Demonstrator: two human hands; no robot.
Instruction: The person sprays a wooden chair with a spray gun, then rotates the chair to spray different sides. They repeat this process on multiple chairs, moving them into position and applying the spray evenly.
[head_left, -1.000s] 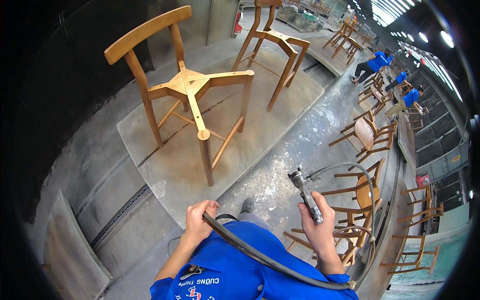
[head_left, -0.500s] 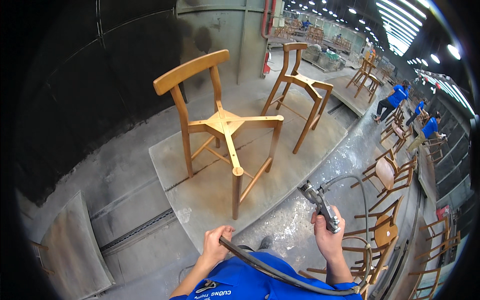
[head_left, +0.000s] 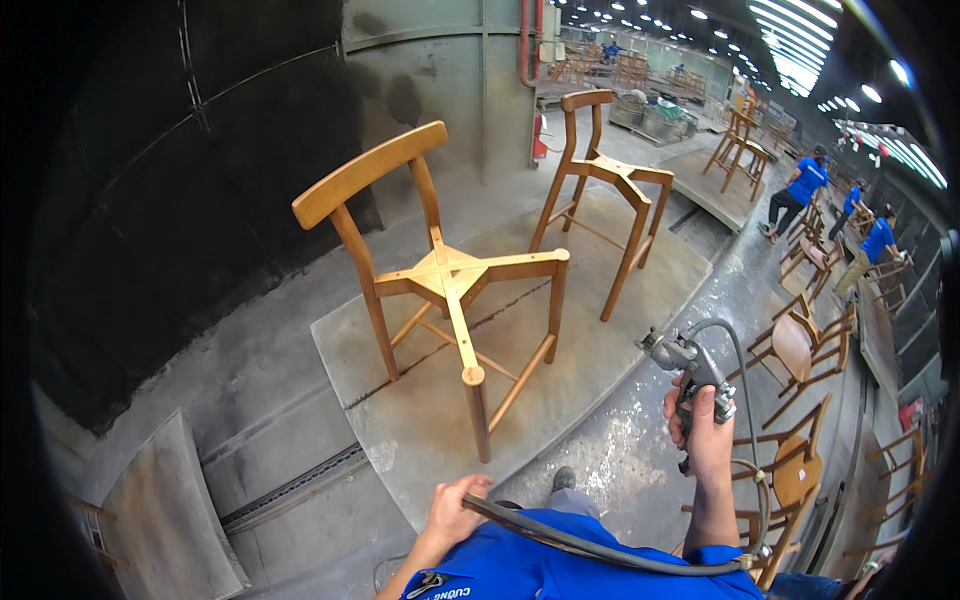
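My right hand (head_left: 700, 425) is wrapped round the grip of a metal spray gun (head_left: 688, 362), held up to the right of a wooden chair frame. From the gun a hose loops down and back past my body. My left hand (head_left: 455, 510) is closed on the dark hose (head_left: 560, 537) in front of my blue shirt. Ahead stands the seatless chair frame (head_left: 436, 275), upright on a grey, brown-stained board (head_left: 400, 440), with a pale cross brace on top. Neither hand touches the chair; the gun's nozzle is apart from it.
A second chair frame (head_left: 605, 180) stands farther back on the board. Another stained board (head_left: 165, 510) lies at left, beside a floor track (head_left: 290, 487). Several chairs (head_left: 795, 465) line the right. Co-workers in blue shirts (head_left: 808, 182) are beyond. A blackened wall (head_left: 150, 220) rises at left.
My right hand and the spray gun have moved right and slightly up, the gun turning a little. My left hand, still on the hose, appears farther right and lower as the view shifts.
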